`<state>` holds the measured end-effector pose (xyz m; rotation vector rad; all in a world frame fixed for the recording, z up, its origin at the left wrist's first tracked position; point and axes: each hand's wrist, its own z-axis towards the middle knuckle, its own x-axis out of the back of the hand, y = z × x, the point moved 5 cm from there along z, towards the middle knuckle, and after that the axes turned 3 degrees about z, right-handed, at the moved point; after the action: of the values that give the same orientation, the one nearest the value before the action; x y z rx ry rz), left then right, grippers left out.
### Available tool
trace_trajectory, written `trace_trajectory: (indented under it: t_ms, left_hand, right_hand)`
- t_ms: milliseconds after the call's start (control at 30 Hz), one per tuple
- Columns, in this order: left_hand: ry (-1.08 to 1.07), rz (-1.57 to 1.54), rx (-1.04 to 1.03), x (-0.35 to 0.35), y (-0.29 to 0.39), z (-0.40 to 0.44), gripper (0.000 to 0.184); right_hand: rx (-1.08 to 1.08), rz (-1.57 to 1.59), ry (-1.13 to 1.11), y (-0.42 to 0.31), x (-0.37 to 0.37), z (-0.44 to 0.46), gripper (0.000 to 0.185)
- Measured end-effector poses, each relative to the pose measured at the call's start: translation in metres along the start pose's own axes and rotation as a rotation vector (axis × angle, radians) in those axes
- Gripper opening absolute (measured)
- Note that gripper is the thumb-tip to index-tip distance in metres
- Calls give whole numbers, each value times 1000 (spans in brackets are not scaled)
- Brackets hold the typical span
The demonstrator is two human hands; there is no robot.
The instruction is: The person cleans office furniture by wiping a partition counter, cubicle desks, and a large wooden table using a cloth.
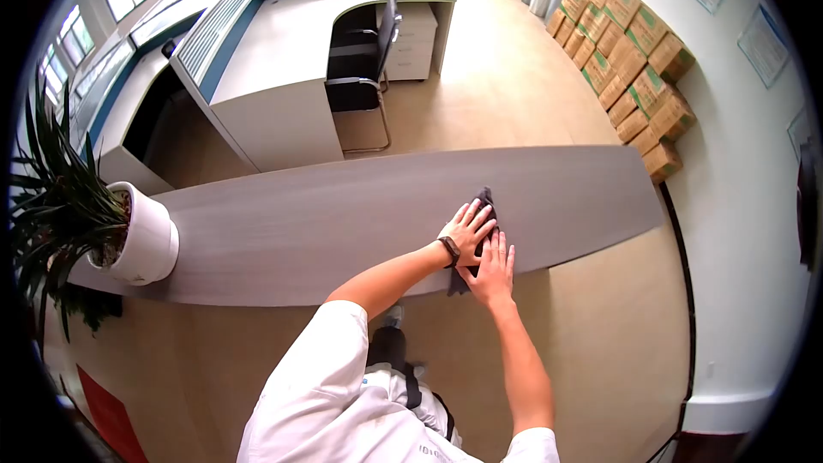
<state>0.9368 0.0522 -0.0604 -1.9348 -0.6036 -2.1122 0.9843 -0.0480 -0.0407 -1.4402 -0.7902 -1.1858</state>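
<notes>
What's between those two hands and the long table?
A dark cloth, under the left hand and right hand, on the gray tabletop, in the head view.

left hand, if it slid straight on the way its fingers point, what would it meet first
Likely the cloth's far end, just past the left hand's fingertips; beyond it the table looks free to its far edge.

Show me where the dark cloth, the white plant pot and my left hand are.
Dark cloth (pixel 487 196), head view: its uncovered far end.
White plant pot (pixel 153 240), head view: its outer wall.
Left hand (pixel 464 236), head view: the back of the hand.
</notes>
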Motion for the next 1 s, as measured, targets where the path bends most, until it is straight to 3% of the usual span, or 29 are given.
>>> trace_trajectory:
  t_ms: [100, 233, 500, 733, 1000]
  left_hand:
    - [43, 35, 27, 10, -34, 0, 79]
    - [127, -6, 228, 31, -121, -45, 75]
    - [122, 147, 835, 55, -266, -275, 69]
    - [152, 167, 1282, 76, -239, -438, 71]
    - [40, 221, 1490, 49, -197, -400, 74]
  right_hand:
    - [30, -38, 5, -20, -7, 30, 92]
    - [258, 43, 70, -91, -38, 81, 87]
    - [799, 254, -126, -321, -109, 99, 80]
    - [1147, 236, -285, -437, -134, 26, 81]
    - [1287, 358, -314, -377, -123, 30, 77]
